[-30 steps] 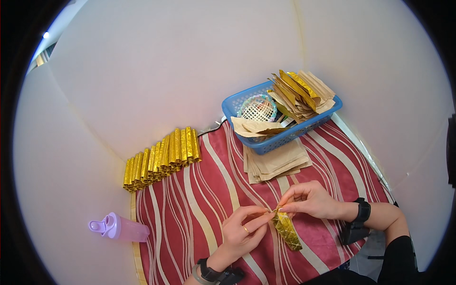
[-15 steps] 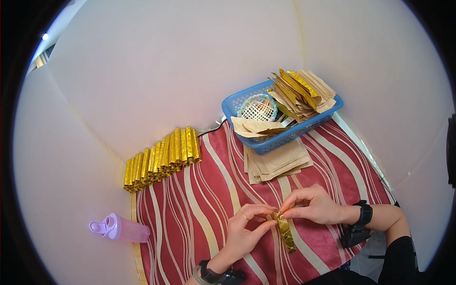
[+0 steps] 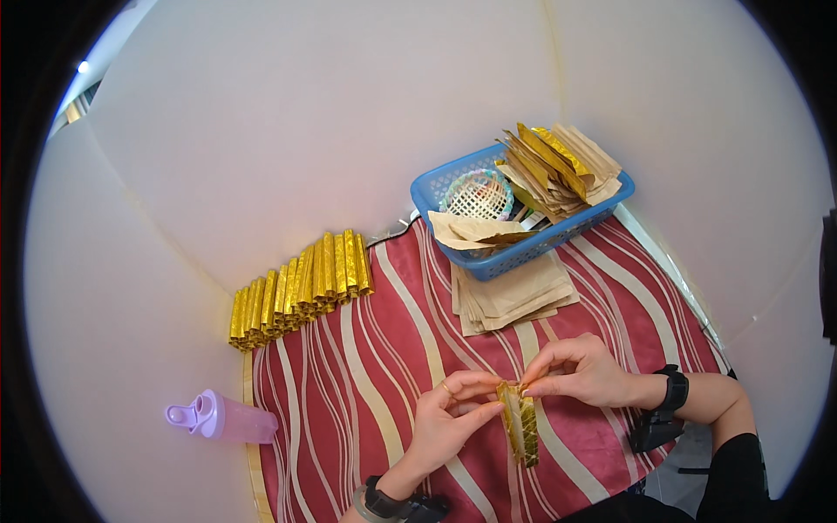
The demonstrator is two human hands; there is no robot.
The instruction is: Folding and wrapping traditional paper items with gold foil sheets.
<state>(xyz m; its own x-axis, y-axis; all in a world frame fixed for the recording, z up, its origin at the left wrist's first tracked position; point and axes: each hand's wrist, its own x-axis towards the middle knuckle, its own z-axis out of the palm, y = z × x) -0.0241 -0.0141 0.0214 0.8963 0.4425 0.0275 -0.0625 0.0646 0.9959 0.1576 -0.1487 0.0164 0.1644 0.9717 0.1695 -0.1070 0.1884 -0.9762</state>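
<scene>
A narrow folded strip of gold paper (image 3: 520, 424) hangs between my two hands above the striped cloth, its pale inner side showing along a lengthwise gap. My left hand (image 3: 449, 417) pinches the strip's upper left edge with thumb and forefinger. On the other side, my right hand (image 3: 577, 373) grips the top right corner between thumb and fingertips. Beyond the hands lies a stack of tan paper sheets (image 3: 514, 292), partly under a blue basket (image 3: 523, 253). At the left, rolled gold paper tubes (image 3: 301, 283) are piled in a row against the wall.
The basket holds gold and tan papers (image 3: 558, 170) and a small woven bowl (image 3: 478, 196). A purple bottle (image 3: 228, 418) lies tilted at the left edge of the red striped cloth (image 3: 392, 366). Pale walls (image 3: 288, 113) rise around the far and left sides.
The gold strip has opened lengthwise, so its pale inside now shows. My hands hold its top slightly farther apart. The whole view has shifted a little.
</scene>
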